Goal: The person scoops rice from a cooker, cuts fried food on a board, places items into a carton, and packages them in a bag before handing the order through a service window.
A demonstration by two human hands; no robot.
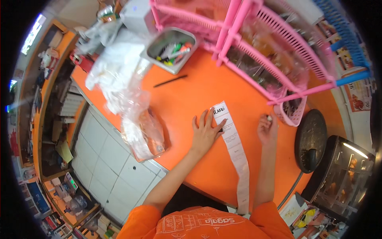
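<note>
A long white strip of printed paper (236,151), like a receipt roll, runs from the middle of the orange table down towards my body. Bold handwriting in black marks its far end. My left hand (206,131) lies on the strip's left edge near that end, fingers spread, thumb and forefinger touching the paper. A small dark spot shows beside the thumb; I cannot tell what it is. To the right of the strip, my right hand (266,128) is raised with curled fingers around a small pale object (269,118), mostly hidden in the grip.
A black stick (170,81) lies below a metal tray (171,49) of coloured small items. Clear plastic bags (135,119) cover the left side. Pink racks (253,56) stand behind. At right are a round black plate (311,140) and a lit glass display case (340,176).
</note>
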